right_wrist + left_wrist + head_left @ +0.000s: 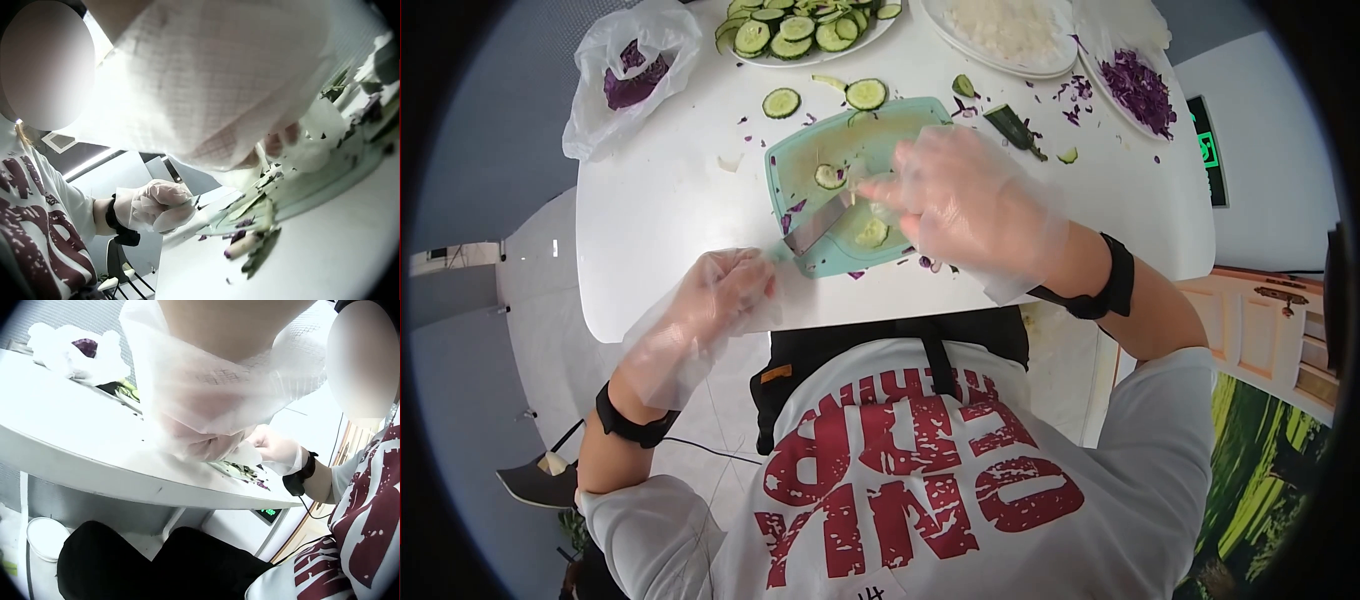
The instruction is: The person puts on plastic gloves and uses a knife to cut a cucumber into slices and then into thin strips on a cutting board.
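My gloved left hand [725,285] grips the handle end of a knife [818,222] at the near left edge of a green cutting board [785,165]. The blade slants over the board. Over the board's right side, my gloved right hand [970,195] has its index finger stretched toward the blade's far end; whether it touches the metal is unclear. Cucumber slices [830,176] and purple cabbage shreds [795,210] lie on the board. In the left wrist view, loose glove plastic covers most of the left hand [206,425]. The right hand's palm is hidden in the right wrist view.
Behind the board stand a plate of cucumber slices [795,28], a plate of pale shreds [1005,30] and one of purple cabbage [1138,90]. A plastic bag [635,75] with cabbage is at the back left. Cucumber pieces [1010,130] lie right of the board.
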`<state>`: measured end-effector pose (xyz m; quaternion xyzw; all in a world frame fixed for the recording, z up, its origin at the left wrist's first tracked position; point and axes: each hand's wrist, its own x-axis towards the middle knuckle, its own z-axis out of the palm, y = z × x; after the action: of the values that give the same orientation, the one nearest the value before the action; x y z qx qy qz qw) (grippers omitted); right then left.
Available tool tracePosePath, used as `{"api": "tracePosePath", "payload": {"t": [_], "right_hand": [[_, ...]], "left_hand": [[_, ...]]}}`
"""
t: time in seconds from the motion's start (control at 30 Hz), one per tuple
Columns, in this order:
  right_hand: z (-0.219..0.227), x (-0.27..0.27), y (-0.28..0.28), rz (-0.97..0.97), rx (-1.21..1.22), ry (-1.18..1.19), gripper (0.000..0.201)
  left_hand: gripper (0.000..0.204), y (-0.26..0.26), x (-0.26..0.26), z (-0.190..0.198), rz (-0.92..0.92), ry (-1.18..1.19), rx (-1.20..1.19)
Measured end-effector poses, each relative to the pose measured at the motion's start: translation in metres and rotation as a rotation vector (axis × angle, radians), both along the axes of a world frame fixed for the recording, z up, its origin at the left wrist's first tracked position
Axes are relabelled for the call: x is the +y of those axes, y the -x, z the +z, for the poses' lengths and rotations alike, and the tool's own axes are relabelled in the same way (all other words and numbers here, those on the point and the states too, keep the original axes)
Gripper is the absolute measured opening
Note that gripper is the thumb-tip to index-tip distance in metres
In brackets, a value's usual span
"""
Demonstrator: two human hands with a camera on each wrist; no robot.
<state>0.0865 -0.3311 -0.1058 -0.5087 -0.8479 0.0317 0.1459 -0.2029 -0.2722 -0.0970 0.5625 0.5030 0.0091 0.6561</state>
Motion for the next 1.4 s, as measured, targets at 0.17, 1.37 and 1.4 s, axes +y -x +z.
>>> {"api": "tracePosePath", "payload": {"t": [0.17, 1.37, 1.4], "right_hand": [[0.028, 0.029, -0.012, -0.026, -0.028, -0.110, 0.016], [0.033, 0.014, -0.037, 0.073, 0.208, 0.091, 0.021], [0.025, 0.003, -0.037, 0.055, 0.210, 0.149, 0.020]], "left_hand": [[0.040, -0.011, 0.028, 0.012, 0.041, -0.123, -0.060], [0.020, -0.030, -0.003, 0.040, -0.055, -0.644, 0.257], [0.020, -0.028, -0.008, 0.035, -0.059, -0.635, 0.255]]}}
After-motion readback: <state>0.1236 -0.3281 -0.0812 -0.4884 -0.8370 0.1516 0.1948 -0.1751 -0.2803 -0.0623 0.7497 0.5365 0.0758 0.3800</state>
